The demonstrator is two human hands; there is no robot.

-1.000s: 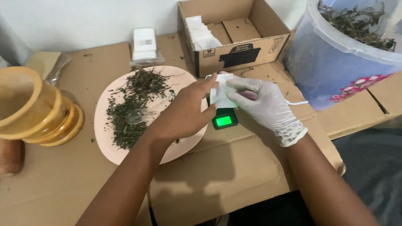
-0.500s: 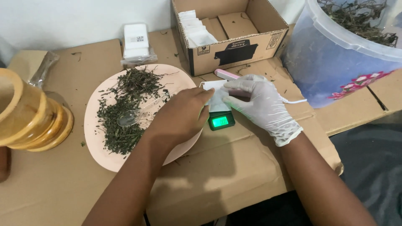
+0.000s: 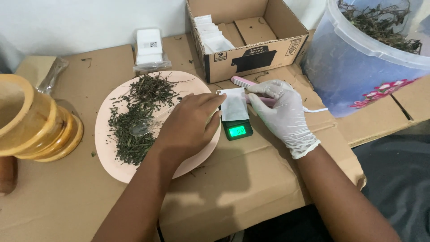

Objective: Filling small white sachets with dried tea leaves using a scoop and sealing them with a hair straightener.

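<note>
Here, bare left hand (image 3: 190,125) and gloved right hand (image 3: 282,112) pinching a white sachet (image 3: 234,104) between fingertips on a small green-lit scale (image 3: 237,130), pink plate (image 3: 112,168) of dried herbs (image 3: 139,116) alongside

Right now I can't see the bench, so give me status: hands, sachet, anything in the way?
Left hand bare, right hand gloved, both pinching white sachet over lit scale. Herb plate beside. Nothing obstructing.

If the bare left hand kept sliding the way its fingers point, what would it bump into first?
The left hand points right, toward the small white bag lying on the pocket scale. Its fingertips already look to be at the bag's edge, so the bag comes first, then the gloved right hand.
</note>
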